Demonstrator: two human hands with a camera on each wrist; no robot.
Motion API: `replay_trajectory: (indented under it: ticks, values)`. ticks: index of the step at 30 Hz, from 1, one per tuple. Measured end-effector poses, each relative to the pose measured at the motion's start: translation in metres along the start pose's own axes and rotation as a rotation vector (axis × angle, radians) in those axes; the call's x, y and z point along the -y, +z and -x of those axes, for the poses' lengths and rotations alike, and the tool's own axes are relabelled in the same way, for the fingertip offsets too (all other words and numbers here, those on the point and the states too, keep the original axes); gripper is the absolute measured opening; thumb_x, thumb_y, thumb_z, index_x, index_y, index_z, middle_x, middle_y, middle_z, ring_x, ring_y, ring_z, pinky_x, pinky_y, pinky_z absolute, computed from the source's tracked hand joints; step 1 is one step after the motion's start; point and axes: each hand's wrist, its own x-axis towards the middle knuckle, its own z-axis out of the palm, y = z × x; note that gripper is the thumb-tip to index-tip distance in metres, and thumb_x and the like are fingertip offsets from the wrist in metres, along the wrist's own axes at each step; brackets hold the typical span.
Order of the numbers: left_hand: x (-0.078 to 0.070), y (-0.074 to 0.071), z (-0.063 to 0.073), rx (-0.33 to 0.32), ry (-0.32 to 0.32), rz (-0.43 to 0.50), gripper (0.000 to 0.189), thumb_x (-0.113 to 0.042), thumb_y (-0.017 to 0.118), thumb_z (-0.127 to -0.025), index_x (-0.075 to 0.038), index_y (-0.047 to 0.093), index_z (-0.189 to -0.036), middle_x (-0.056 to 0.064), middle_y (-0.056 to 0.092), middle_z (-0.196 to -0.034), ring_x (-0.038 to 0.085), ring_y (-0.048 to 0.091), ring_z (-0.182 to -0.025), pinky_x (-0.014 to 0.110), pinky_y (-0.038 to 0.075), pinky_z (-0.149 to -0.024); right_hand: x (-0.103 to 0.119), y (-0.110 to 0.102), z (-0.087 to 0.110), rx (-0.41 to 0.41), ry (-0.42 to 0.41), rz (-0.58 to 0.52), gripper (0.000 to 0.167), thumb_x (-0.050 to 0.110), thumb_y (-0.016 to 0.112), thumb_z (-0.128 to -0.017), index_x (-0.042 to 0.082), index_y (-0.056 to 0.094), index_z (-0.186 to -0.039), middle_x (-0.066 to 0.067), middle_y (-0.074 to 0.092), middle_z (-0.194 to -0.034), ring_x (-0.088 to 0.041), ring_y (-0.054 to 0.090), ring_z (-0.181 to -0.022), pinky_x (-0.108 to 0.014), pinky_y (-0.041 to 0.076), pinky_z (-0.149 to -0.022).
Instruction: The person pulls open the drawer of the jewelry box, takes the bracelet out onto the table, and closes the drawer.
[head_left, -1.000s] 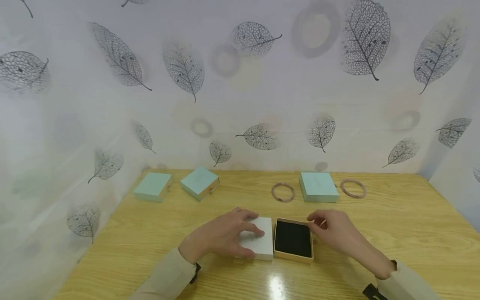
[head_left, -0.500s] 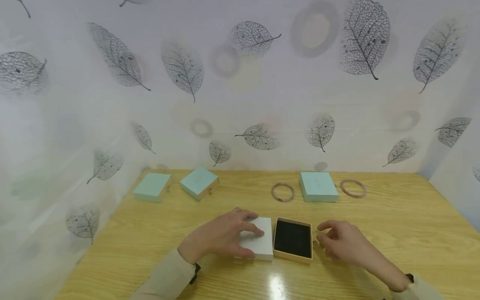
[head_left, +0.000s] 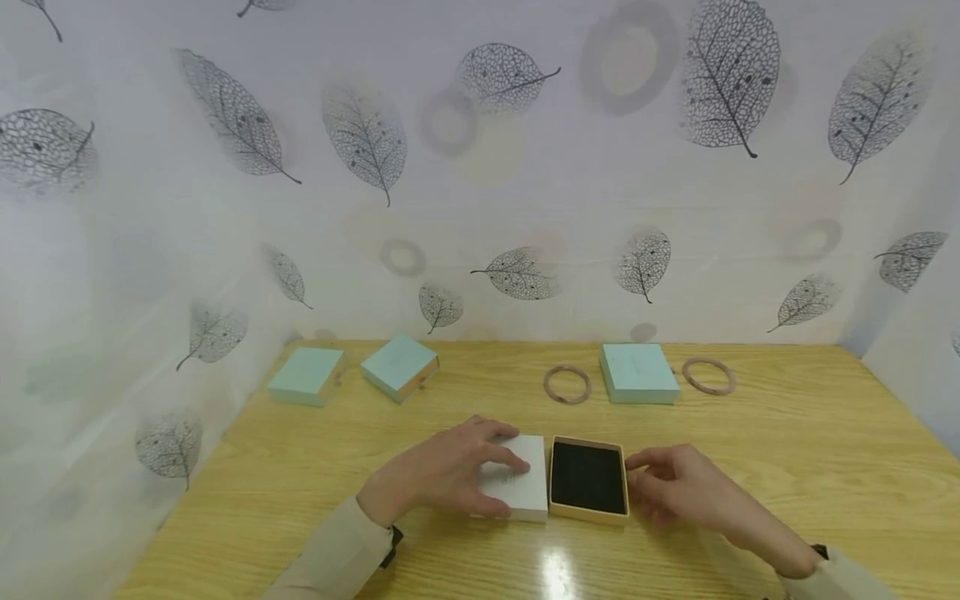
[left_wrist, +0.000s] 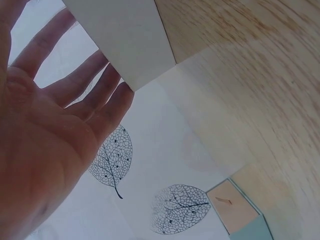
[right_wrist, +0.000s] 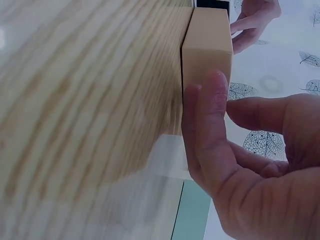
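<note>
My left hand [head_left: 442, 473] grips a white box sleeve [head_left: 529, 493] on the table, thumb at its near edge and other fingers across its top and far side. In the left wrist view, fingertips meet the sleeve's edge [left_wrist: 131, 45]. Just right of it lies a tan box drawer [head_left: 589, 514] lined with a black pad. My right hand [head_left: 684, 490] is at the drawer's right end, fingers loosely bent. In the right wrist view, fingertips [right_wrist: 216, 82] are against the drawer's tan end wall [right_wrist: 210, 42], and the thumb stands apart from the fingers.
Along the back of the wooden table [head_left: 787, 467] are mint-green boxes: one far left [head_left: 307, 373], another turned at an angle [head_left: 400, 365], and a third right of centre [head_left: 639, 372]. Pinkish-brown bangles lie on either side of the third, left [head_left: 567, 402] and right [head_left: 708, 390]. A leaf-print curtain [head_left: 480, 192] hangs behind.
The right hand has come down from the drawer's upper right corner, drawn slightly away to the right, and then come back against its right end. The left hand stays on the white sleeve.
</note>
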Motion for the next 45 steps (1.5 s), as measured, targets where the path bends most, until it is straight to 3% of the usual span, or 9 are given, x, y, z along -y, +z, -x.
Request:
replay_trajectory:
  ticks: [12, 24, 31, 37, 45]
  values:
    - [-0.002, -0.002, 0.001, 0.007, -0.018, 0.024, 0.049, -0.047, 0.080, -0.085, -0.033, 0.070, -0.131, 0.003, 0.051, -0.156, 0.025, 0.049, -0.141, 0.042, 0.048, -0.114, 0.002, 0.005, -0.006, -0.089, 0.038, -0.036, 0.039, 0.005, 0.060, -0.099, -0.015, 0.057, -0.132, -0.012, 0.073, -0.098, -0.021, 0.072, -0.082, -0.033, 0.064, -0.067]
    - [-0.002, -0.002, 0.000, 0.008, -0.022, 0.026, 0.049, -0.047, 0.080, -0.086, -0.034, 0.069, -0.132, 0.003, 0.050, -0.157, 0.025, 0.047, -0.143, 0.043, 0.047, -0.115, 0.009, 0.012, -0.012, -0.189, 0.076, 0.008, 0.030, 0.001, 0.060, -0.097, -0.007, 0.064, -0.126, -0.012, 0.070, -0.097, -0.020, 0.071, -0.085, -0.031, 0.064, -0.068]
    - [-0.002, -0.002, -0.001, 0.010, -0.030, 0.013, 0.048, -0.048, 0.080, -0.086, -0.035, 0.070, -0.131, 0.002, 0.051, -0.156, 0.025, 0.048, -0.142, 0.042, 0.048, -0.114, 0.007, 0.017, -0.012, -0.191, 0.044, -0.046, 0.034, -0.004, 0.059, -0.095, -0.012, 0.061, -0.127, -0.014, 0.068, -0.098, -0.021, 0.070, -0.087, -0.031, 0.064, -0.072]
    - [-0.001, -0.002, -0.001, 0.007, -0.023, 0.011, 0.048, -0.048, 0.080, -0.086, -0.034, 0.070, -0.131, 0.002, 0.051, -0.155, 0.024, 0.049, -0.140, 0.041, 0.048, -0.113, 0.007, 0.019, -0.011, -0.189, 0.031, -0.029, 0.037, -0.004, 0.061, -0.092, -0.011, 0.061, -0.129, -0.013, 0.069, -0.097, -0.020, 0.071, -0.088, -0.030, 0.064, -0.071]
    - [-0.001, 0.000, 0.000, 0.007, -0.026, 0.009, 0.049, -0.049, 0.080, -0.086, -0.034, 0.070, -0.131, 0.002, 0.051, -0.155, 0.024, 0.049, -0.141, 0.042, 0.047, -0.114, 0.006, 0.021, -0.007, -0.145, 0.042, -0.073, 0.041, -0.007, 0.058, -0.093, -0.013, 0.055, -0.133, -0.015, 0.066, -0.098, -0.023, 0.071, -0.092, -0.032, 0.064, -0.074]
